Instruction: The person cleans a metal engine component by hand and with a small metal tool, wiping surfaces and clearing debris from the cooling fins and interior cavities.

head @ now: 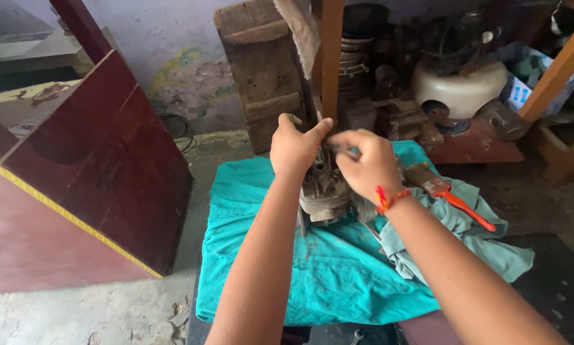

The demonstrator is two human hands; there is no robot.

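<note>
A grimy grey metal engine part point(325, 195) stands on a teal cloth point(312, 275) spread over a low stand. My left hand point(294, 148) grips its top left side, thumb up against a wooden post. My right hand point(367, 165) is closed over the top right of the same part; a red thread band circles that wrist. What my fingertips pinch is hidden behind the hands. A paintbrush with an orange handle point(456, 201) lies on a crumpled grey-green rag point(478, 239) just right of the part.
A dark red wooden panel point(102, 166) leans at the left over a concrete floor. Behind stand a wooden post point(330, 57), a worn wooden block point(261, 70), stacked metal parts, a white tank point(460, 89) and a red board.
</note>
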